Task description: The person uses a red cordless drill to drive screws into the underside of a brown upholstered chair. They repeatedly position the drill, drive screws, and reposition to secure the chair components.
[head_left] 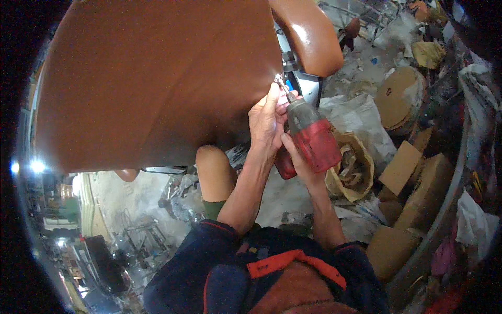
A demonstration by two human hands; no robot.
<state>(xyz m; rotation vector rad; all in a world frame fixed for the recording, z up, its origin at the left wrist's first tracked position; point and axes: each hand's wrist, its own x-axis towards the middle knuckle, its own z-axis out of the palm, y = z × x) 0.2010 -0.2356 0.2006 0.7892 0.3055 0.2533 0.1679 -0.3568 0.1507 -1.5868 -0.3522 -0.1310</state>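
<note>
Gripping red drill (312,141) against glossy brown leather cushion (157,78)

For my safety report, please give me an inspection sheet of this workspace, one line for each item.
Surface: pale concrete floor, littered.
Job's things: red power drill, its bit at the edge of a brown upholstered chair seat, near a padded armrest.
Clutter: cardboard pieces, open paper sack, plastic sheeting.
Grippers: left hand steadies the drill's front; right hand grips its body.
Cables: nothing seen.
Surroundings: metal frames on the floor; bright lights at left.
</note>
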